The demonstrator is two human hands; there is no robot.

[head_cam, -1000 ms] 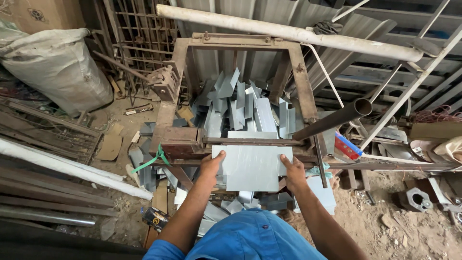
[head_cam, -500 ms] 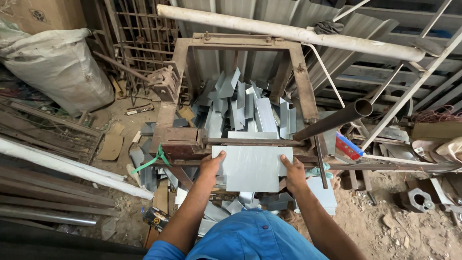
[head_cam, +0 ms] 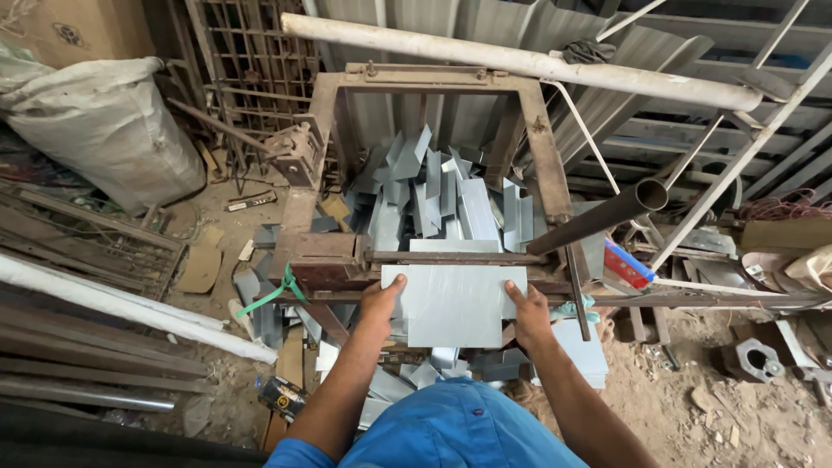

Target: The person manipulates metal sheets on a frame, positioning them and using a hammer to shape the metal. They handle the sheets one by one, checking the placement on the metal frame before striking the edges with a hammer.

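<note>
Feeding step: the left hand [head_cam: 379, 301] and right hand [head_cam: 527, 305] grip the side edges of a grey metal sheet [head_cam: 451, 303], fingers closed on it; it lies across the rusty shear frame [head_cam: 319, 260], its far edge under the blade bar [head_cam: 451, 257]; next calls for squaring it to the bar, I judge, cut strips [head_cam: 438, 199] heaped beyond.

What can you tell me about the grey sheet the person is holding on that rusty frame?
The grey sheet is a flat, plain rectangle, seemingly thin metal with a dull, smooth face. It lies level across the rusty frame, its far edge under a crossbar. The left hand grips its left edge and the right hand its right edge. Beyond it lies a heap of cut strips of the same grey.
</note>
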